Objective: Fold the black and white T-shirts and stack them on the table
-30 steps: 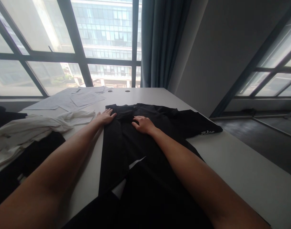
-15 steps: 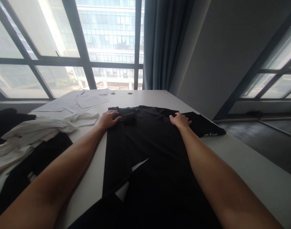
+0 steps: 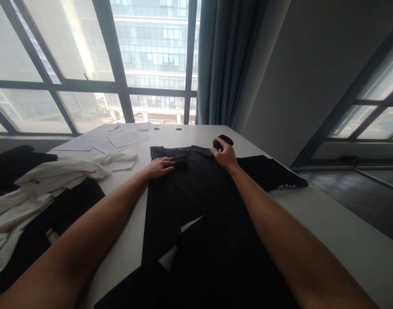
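Note:
A black garment (image 3: 196,193) is spread lengthwise on the white table, running toward me; its exact kind cannot be made out. My left hand (image 3: 159,167) lies on its far left part, fingers stretched out over a folded-over flap. At the far right corner, my right hand (image 3: 225,155) has its fingers closed on the cloth, and a bunched bit of black fabric sticks up above the fingers. Lower down, slits between layers let the white tabletop show through. Just right of my right hand is a folded black garment (image 3: 270,171) with white lettering.
White and black clothes (image 3: 61,176) lie heaped on the left. Paper sheets (image 3: 119,137) are scattered at the far left of the table (image 3: 325,219). Beyond stand windows (image 3: 151,51), a blue-grey curtain (image 3: 228,64) and a slanting wall (image 3: 312,73).
My right hand has moved left and upward, lifting the garment's far right corner off the table. My left hand has shifted slightly right, its fingers now flat across the flap.

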The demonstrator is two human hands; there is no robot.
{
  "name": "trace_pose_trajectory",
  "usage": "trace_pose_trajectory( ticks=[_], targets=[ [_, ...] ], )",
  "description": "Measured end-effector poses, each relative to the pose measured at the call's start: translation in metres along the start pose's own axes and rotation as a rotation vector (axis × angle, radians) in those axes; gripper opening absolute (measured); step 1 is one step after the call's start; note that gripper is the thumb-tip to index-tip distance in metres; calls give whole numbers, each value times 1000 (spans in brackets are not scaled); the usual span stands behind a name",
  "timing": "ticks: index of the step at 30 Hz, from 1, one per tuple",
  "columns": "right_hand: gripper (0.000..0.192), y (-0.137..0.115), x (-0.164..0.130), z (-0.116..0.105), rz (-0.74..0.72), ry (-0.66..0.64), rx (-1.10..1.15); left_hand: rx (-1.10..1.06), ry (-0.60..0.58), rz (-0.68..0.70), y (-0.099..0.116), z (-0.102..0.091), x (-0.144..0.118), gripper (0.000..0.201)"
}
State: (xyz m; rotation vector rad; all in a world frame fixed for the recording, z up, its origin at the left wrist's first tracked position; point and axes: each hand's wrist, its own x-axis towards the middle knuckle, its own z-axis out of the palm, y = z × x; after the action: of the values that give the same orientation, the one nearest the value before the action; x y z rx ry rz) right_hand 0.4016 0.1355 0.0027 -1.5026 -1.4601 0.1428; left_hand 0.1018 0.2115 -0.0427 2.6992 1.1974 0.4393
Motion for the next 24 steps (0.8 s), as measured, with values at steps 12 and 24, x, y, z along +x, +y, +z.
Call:
trace_pose_trajectory(
  ticks=[12,24],
  targets=[
    [69,-39,-50,61,-442,-623,-223,-118,222,39,24,-2,-4,57],
    [38,-52,-45,50,-413,-794,-146,-249,135,103,36,5,3,57]
  ],
)
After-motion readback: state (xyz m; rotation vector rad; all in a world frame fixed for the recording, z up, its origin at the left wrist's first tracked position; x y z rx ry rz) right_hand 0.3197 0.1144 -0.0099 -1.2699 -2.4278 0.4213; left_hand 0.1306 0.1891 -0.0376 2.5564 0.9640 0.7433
